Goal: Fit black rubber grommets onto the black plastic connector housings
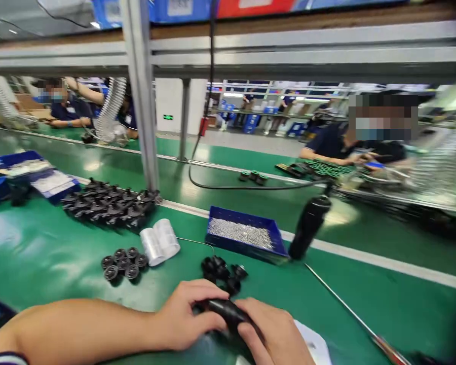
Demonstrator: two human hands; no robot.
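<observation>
My left hand (190,314) is wrapped round one end of a curved black part (230,314), low in the middle of the view. From the right, my right hand (273,329) grips the same part, thumb on its near side. Just beyond my hands lies a loose group of small black pieces (222,271). Several round black parts (123,263) stand to the left, beside two white rolls (160,242). Behind the small pieces is a blue tray (247,235) full of small metal pins. Something white (313,342) lies partly under my right hand.
A black corded tool (309,228) stands right of the tray. A long screwdriver (357,317) lies at right. Many black parts (110,205) sit left, near a metal post (139,101). People work across the bench.
</observation>
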